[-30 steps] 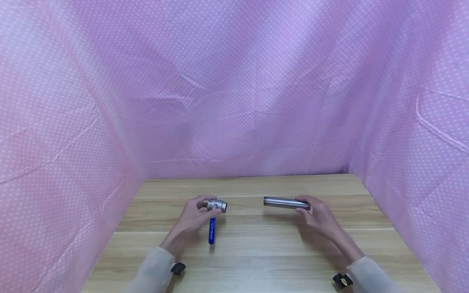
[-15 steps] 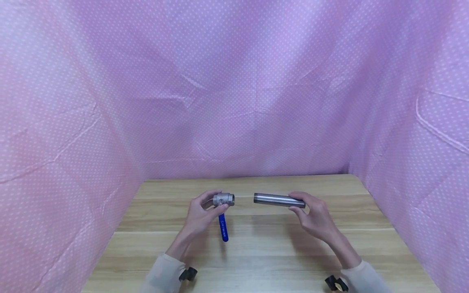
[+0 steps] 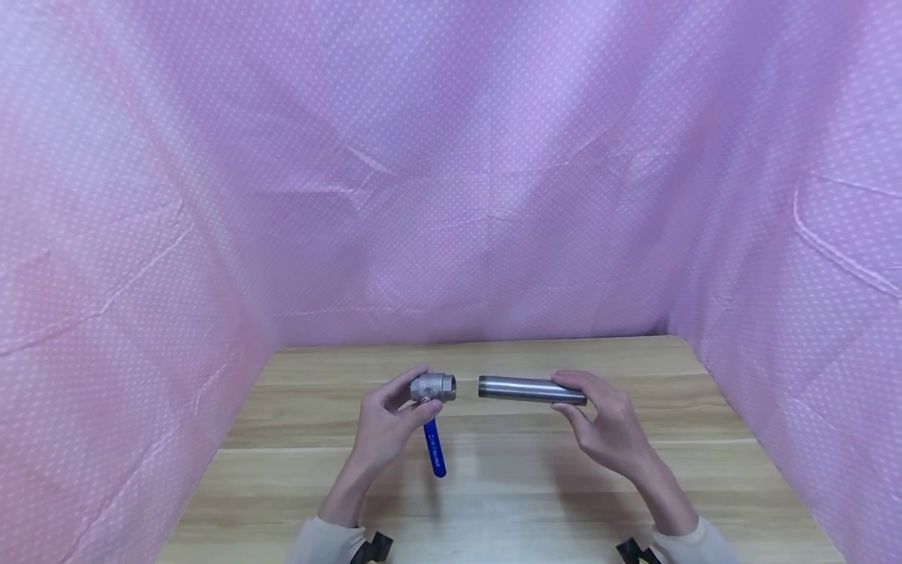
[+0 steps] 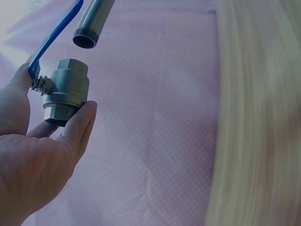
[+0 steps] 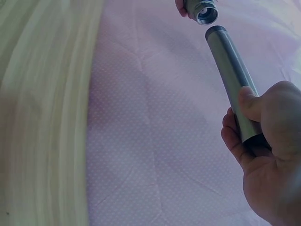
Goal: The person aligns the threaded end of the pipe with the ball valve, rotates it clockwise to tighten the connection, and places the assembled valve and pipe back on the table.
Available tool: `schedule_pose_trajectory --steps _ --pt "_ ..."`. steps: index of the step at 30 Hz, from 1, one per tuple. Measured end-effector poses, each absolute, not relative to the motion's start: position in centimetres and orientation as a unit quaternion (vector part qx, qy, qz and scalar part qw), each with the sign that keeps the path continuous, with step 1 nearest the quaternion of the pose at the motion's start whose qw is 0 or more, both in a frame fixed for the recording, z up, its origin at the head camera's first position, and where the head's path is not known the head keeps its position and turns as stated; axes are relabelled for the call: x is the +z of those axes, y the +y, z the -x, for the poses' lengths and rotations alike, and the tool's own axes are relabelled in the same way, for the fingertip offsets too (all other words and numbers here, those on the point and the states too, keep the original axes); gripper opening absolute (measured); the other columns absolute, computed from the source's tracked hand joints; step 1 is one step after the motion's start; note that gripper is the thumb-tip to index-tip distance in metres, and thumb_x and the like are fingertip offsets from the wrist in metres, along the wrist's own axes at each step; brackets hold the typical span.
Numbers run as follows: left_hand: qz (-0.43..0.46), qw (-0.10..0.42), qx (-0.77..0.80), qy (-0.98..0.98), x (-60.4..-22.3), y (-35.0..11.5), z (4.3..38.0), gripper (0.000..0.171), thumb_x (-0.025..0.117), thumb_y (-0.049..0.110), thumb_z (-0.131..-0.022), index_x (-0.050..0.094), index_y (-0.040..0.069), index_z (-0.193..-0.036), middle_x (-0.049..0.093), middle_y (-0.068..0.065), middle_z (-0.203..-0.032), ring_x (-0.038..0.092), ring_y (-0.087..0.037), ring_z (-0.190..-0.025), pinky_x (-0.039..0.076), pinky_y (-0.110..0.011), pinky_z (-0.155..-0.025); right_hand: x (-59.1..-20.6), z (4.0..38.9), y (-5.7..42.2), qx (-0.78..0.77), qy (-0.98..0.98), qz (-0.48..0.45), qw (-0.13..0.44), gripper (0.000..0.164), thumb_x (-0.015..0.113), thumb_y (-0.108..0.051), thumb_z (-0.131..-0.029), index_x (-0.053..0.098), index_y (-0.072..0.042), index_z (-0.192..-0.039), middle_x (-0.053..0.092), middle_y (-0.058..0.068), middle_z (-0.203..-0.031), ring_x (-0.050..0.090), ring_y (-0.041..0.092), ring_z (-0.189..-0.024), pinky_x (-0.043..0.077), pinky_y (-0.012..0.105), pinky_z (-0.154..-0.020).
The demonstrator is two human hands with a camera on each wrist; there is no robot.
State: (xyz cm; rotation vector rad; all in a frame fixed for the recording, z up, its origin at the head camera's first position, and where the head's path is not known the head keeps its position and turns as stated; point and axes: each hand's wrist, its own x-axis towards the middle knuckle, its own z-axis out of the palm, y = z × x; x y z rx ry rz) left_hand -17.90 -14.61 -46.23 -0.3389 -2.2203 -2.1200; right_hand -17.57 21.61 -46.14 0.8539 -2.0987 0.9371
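My left hand (image 3: 387, 423) grips a steel ball valve (image 4: 68, 89) between thumb and fingers, over the table. Its blue lever handle (image 3: 434, 448) points toward me in the head view. A steel pipe (image 3: 528, 389) with threaded ends lies level in the air, its right end pinched by my right hand (image 3: 609, 427). The pipe's threaded end (image 4: 85, 37) faces the valve's open port, a small gap between the two. In the right wrist view, the valve's inner thread (image 5: 207, 15) shows just beyond the pipe's tip.
A wooden table (image 3: 507, 509) lies below both hands. Pink dotted cloth (image 3: 486, 235) hangs behind it and along both sides. Black wrist-worn devices (image 3: 373, 548) sit near the sleeve cuffs.
The valve has moved right and its lever has swung from nearly straight to slanting right. The pipe has come left, so the gap between them has narrowed.
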Motion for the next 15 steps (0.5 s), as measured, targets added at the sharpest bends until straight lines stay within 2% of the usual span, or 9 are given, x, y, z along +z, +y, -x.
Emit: schedule_pose_trajectory --steps 9,15 --pt "0.107 0.034 -0.708 -0.697 -45.3 -13.5 16.7 0.065 0.09 0.002 -0.092 0.066 0.005 -0.154 0.068 -0.019 -0.155 0.067 -0.039 -0.144 0.069 -0.033 -0.111 -45.4 17.0 21.1 0.36 -0.784 -0.352 0.363 0.034 0.083 -0.013 -0.098 0.076 0.007 -0.125 0.083 0.022 -0.116 0.081 0.036 -0.106 0.055 0.008 -0.118" --pt "0.121 0.038 -0.714 -0.689 -44.8 -12.9 16.4 0.066 0.09 -0.001 -0.091 0.066 0.004 -0.153 0.066 -0.023 -0.156 0.068 -0.036 -0.143 0.069 -0.035 -0.11 -45.0 16.7 20.9 0.364 -0.78 -0.356 0.364 0.042 0.073 -0.032 -0.111 0.076 0.007 -0.125 0.083 0.022 -0.116 0.081 0.033 -0.107 0.056 0.007 -0.116"
